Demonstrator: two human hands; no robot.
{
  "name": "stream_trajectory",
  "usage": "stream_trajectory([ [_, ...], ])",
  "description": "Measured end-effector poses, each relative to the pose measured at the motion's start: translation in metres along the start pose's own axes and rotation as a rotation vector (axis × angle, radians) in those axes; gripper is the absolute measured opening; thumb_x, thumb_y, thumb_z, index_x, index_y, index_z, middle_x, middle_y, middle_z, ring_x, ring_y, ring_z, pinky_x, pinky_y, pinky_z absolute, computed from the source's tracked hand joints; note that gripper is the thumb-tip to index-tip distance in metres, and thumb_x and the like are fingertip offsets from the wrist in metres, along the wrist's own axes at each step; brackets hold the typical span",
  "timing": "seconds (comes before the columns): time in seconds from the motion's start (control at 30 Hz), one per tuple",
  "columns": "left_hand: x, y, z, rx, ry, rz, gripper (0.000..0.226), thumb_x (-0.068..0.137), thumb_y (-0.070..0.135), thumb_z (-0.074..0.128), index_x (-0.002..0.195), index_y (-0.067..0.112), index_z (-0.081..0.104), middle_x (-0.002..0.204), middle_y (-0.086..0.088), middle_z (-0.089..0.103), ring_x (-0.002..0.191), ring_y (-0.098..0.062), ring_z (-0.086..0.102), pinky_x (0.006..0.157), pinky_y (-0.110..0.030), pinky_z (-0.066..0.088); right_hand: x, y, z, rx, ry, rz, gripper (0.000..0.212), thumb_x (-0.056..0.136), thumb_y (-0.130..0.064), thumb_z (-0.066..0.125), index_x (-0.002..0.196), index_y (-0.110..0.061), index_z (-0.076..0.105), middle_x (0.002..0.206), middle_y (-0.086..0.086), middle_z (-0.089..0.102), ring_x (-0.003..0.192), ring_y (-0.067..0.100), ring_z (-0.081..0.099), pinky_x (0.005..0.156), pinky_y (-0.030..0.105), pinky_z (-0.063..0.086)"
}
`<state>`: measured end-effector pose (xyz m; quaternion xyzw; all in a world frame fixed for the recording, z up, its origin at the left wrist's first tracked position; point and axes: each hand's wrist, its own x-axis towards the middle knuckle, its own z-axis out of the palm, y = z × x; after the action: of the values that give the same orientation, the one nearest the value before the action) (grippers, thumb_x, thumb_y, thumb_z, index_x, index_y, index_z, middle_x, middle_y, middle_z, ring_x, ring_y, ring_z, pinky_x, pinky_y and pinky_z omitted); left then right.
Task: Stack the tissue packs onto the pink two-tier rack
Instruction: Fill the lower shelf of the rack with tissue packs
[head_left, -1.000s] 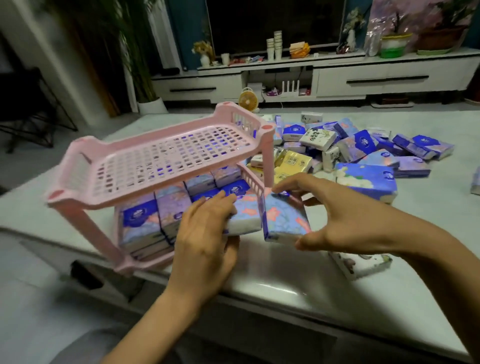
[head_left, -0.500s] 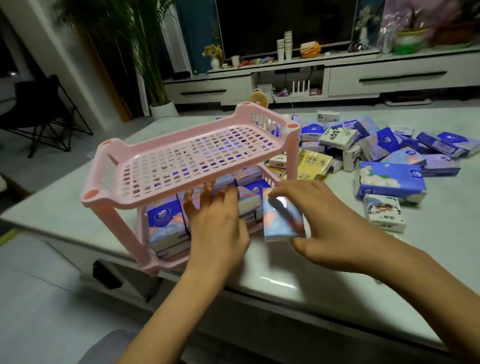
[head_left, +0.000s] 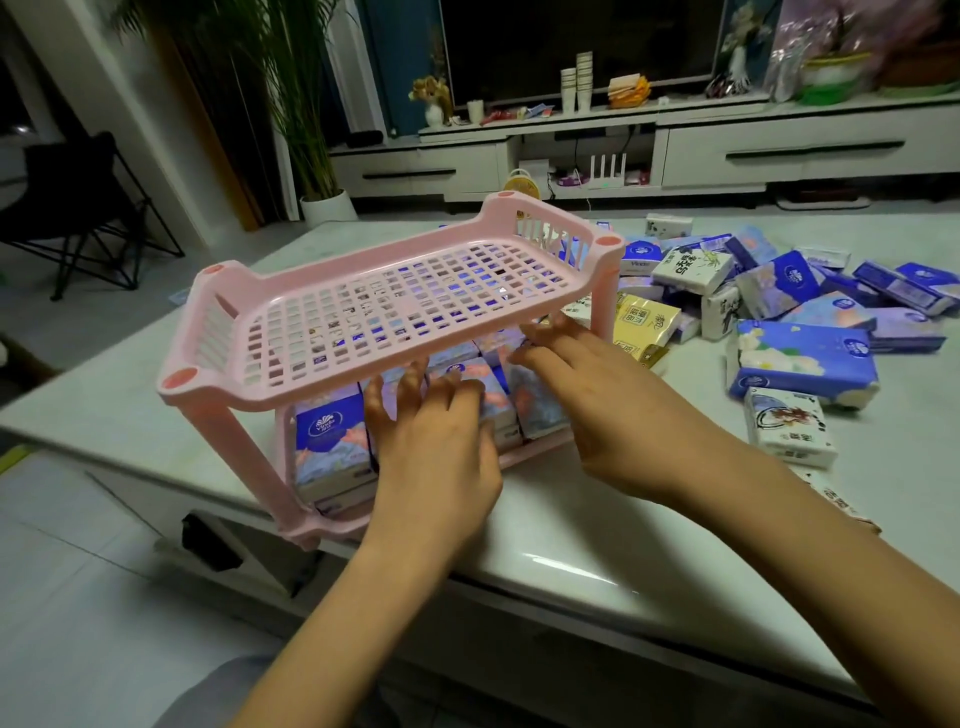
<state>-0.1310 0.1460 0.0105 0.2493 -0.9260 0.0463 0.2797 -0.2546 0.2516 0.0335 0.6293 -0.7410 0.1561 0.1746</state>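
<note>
The pack is now inside the lower shelf of the rack, your left hand and right hand pressing it flat-fingered, so the top shelf comes next.

head view: worn on the person's head, facing forward and down
nearness: close over the worktop, both forearms in frame
shared views: only one
</note>
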Motion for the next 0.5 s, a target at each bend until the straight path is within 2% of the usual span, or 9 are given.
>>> stream_trajectory([
  [0.07, 0.000, 0.001, 0.000, -0.021, -0.026, -0.018, 0.029, 0.067, 0.020, 0.057, 0.093, 0.012, 0.066, 0.098, -0.012, 0.069, 0.112, -0.038, 0.056, 0.100, -0.059, 0.031, 0.002, 0.002, 0.007, 0.029, -0.029, -0.007, 0.063, 0.042, 0.014, 0.063, 0.104, 0.006, 0.061, 0.103, 0.027, 0.064, 0.099, 0.046, 0.060, 0.079, 0.052, 0.053],
  [0.17, -0.001, 0.000, 0.000, -0.019, -0.034, -0.028, 0.033, 0.070, 0.022, 0.056, 0.099, 0.010, 0.066, 0.105, -0.014, 0.067, 0.115, -0.038, 0.054, 0.100, -0.062, 0.030, 0.000, -0.001, 0.012, 0.060, -0.086, 0.047, 0.045, 0.051, 0.005, 0.056, 0.095, 0.003, 0.062, 0.094, 0.022, 0.064, 0.088, 0.041, 0.061, 0.071, 0.047, 0.054],
  [0.23, -0.003, -0.002, 0.000, 0.001, -0.058, -0.043, 0.040, 0.074, 0.028, 0.053, 0.108, 0.010, 0.064, 0.116, -0.015, 0.063, 0.122, -0.038, 0.048, 0.107, -0.058, 0.021, -0.003, -0.005, 0.012, 0.038, -0.090, 0.082, 0.046, 0.050, 0.002, 0.062, 0.095, 0.001, 0.062, 0.097, 0.020, 0.064, 0.087, 0.039, 0.061, 0.072, 0.043, 0.054],
  [0.3, -0.005, -0.002, -0.003, -0.019, -0.118, -0.092, 0.050, 0.080, 0.034, 0.042, 0.122, 0.013, 0.057, 0.134, -0.013, 0.051, 0.135, -0.034, 0.031, 0.111, -0.051, 0.002, -0.003, -0.008, 0.011, 0.037, -0.067, 0.097, 0.051, 0.057, 0.000, 0.062, 0.109, 0.000, 0.058, 0.111, 0.019, 0.059, 0.102, 0.037, 0.056, 0.084, 0.039, 0.047],
  [0.37, -0.006, -0.001, -0.004, -0.028, -0.156, -0.123, 0.057, 0.083, 0.039, 0.030, 0.134, 0.018, 0.046, 0.147, -0.008, 0.035, 0.142, -0.027, 0.014, 0.110, -0.049, -0.007, -0.003, -0.010, 0.012, 0.095, -0.060, 0.104, 0.054, 0.066, -0.002, 0.055, 0.120, -0.001, 0.052, 0.119, 0.017, 0.055, 0.111, 0.034, 0.050, 0.092, 0.035, 0.039],
  [0.43, -0.006, -0.001, -0.005, -0.017, -0.200, -0.136, 0.053, 0.091, 0.040, 0.024, 0.141, 0.024, 0.033, 0.153, -0.002, 0.020, 0.144, -0.021, 0.002, 0.111, -0.048, -0.010, -0.003, -0.012, 0.013, 0.146, -0.044, 0.110, 0.056, 0.064, -0.005, 0.048, 0.119, 0.001, 0.052, 0.113, 0.019, 0.059, 0.105, 0.036, 0.055, 0.089, 0.031, 0.038],
  [0.5, -0.005, 0.000, -0.005, -0.019, -0.234, -0.144, 0.048, 0.097, 0.038, 0.029, 0.143, 0.027, 0.025, 0.155, 0.000, 0.013, 0.144, -0.019, -0.002, 0.112, -0.048, -0.009, -0.004, -0.013, 0.016, 0.182, -0.037, 0.109, 0.057, 0.061, -0.008, 0.044, 0.117, 0.002, 0.054, 0.109, 0.019, 0.061, 0.101, 0.036, 0.058, 0.086, 0.027, 0.034],
])
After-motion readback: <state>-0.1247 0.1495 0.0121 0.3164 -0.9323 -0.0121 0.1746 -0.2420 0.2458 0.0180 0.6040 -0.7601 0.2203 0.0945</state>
